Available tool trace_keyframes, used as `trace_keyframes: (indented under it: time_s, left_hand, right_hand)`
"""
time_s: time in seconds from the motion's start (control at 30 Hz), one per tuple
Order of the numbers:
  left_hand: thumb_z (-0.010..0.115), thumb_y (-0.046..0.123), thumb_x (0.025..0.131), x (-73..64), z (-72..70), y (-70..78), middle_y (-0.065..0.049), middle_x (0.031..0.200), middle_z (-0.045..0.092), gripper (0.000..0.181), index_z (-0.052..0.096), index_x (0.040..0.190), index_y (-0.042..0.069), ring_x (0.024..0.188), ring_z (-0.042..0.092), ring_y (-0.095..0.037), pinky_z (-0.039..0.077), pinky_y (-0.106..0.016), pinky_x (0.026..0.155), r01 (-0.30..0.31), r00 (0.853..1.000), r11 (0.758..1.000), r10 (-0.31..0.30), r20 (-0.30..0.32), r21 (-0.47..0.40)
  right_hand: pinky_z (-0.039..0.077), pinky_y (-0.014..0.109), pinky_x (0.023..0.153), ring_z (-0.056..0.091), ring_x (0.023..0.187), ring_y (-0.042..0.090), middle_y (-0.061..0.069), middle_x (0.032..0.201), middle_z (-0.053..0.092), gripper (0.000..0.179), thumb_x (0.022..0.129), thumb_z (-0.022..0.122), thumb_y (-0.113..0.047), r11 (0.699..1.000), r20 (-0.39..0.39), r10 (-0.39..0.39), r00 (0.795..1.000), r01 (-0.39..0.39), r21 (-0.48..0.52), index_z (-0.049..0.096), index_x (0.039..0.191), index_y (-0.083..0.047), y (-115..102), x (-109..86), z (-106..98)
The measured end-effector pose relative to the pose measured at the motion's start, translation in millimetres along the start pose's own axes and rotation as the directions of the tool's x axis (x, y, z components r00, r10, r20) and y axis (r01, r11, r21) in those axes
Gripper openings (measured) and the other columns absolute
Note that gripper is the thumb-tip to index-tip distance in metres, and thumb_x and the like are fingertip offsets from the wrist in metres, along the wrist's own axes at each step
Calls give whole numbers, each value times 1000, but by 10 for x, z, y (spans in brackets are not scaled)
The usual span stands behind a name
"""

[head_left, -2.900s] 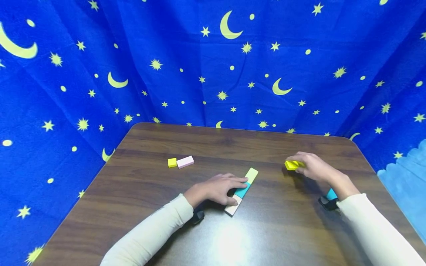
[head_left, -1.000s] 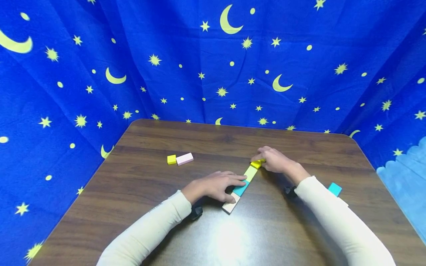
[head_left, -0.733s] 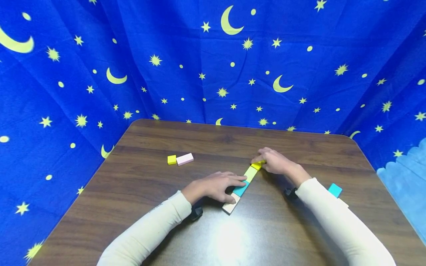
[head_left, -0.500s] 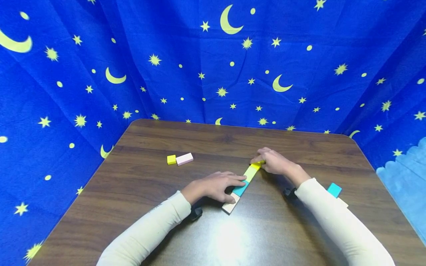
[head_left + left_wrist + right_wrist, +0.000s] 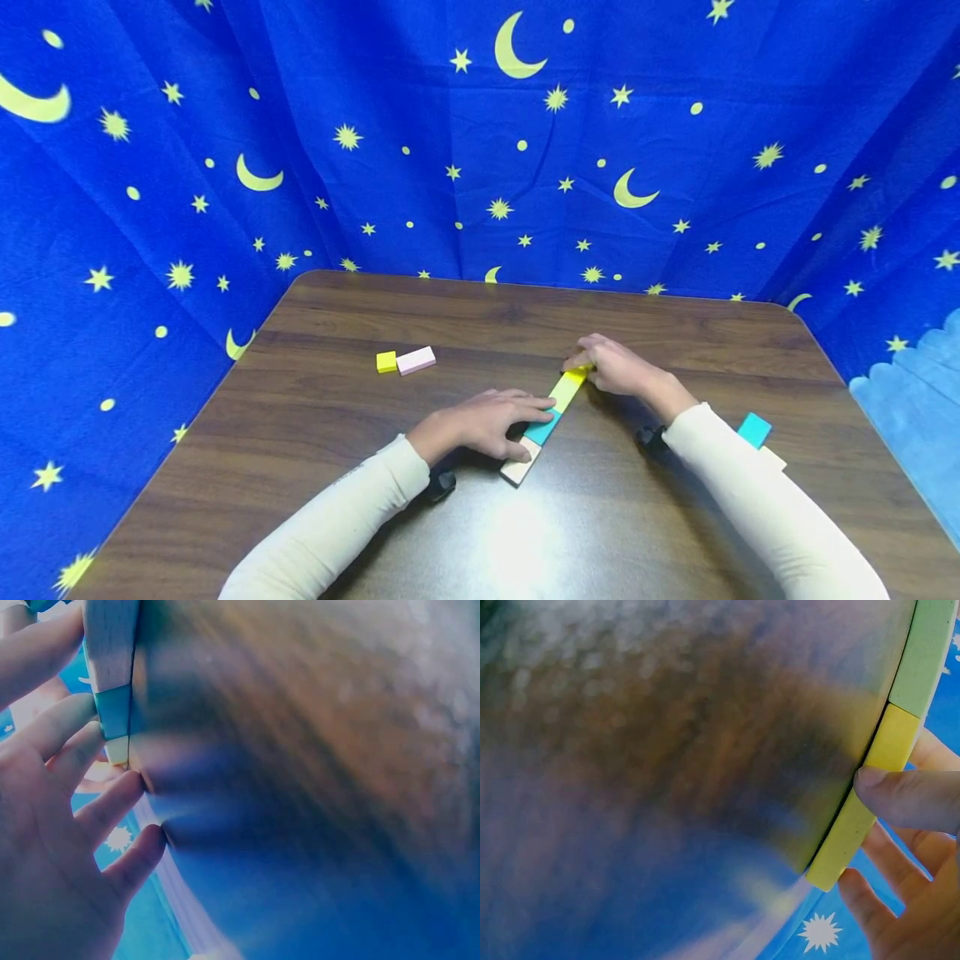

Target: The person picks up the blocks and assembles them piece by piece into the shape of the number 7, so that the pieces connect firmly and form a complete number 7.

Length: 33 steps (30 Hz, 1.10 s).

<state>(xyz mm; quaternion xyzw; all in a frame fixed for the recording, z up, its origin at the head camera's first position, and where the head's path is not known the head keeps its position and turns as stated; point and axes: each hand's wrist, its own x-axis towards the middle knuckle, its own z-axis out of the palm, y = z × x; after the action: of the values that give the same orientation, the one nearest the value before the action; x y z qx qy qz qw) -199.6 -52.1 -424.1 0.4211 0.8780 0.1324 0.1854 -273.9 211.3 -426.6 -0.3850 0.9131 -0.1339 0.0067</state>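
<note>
Yellow block, pinched in my right hand, lay flush against far end of pale green block. Left hand, gripping nothing, rested on teal block and cream block. Uneven push risked skewing them sideways; slack left pressure, sliding them near.

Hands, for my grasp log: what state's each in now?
Left hand: open, touching the row of blocks.
Right hand: holding the yellow block at the row's far end.

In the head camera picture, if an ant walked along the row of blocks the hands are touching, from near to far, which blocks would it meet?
Cream block → teal block → pale yellow-green block → bright yellow block.
</note>
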Motion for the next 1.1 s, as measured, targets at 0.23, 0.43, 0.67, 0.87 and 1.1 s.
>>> trace_keyframes:
  time_s: [0.23, 0.43, 0.67, 0.87, 1.1]
  left_hand:
    - [66, 38, 91, 13, -8, -6, 12, 165, 26, 73, 34, 156, 25, 151, 31, -20, 31, -48, 121, 2, 1000, 1000, -2, 0, -2]
    - [67, 40, 89, 42, -13, -7, 13, 166, 22, 76, 34, 155, 26, 150, 32, -19, 32, -48, 120, 6, 1000, 1000, -6, 6, 22]
    - [69, 42, 87, 67, -18, 0, 18, 166, 18, 79, 31, 156, 30, 150, 31, -21, 31, -53, 119, 15, 1000, 999, -15, 22, 29]
    - [70, 42, 86, 69, -25, 7, 18, 165, 21, 80, 32, 156, 29, 148, 33, -20, 34, -47, 117, 14, 1000, 999, -15, 17, 41]
    - [69, 42, 87, 66, -37, 9, 18, 165, 22, 78, 33, 155, 28, 149, 32, -19, 33, -46, 118, 12, 1000, 998, -13, 24, 60]
  right_hand:
    - [54, 50, 91, 62, 106, 34, 15, 111, 72, 48, 75, 63, 17, 1000, -4, -18, 1000, 18, -5, 76, 112, -10, -3, 7, 9]
    - [55, 45, 87, 63, 99, 30, 13, 105, 71, 48, 73, 62, 19, 999, -29, -36, 999, 36, -4, 77, 109, -9, -11, -6, 21]
    - [55, 46, 87, 63, 99, 30, 13, 104, 71, 49, 73, 61, 19, 999, -29, -37, 999, 37, -10, 78, 109, -10, 1, -11, 36]
    - [55, 47, 86, 63, 97, 32, 14, 101, 70, 49, 71, 61, 21, 998, -52, -64, 997, 63, -10, 78, 107, -8, -6, -11, 31]
    - [55, 46, 86, 62, 99, 31, 14, 105, 70, 51, 73, 61, 21, 999, -22, -32, 999, 32, 0, 77, 110, -9, -30, -9, 16]
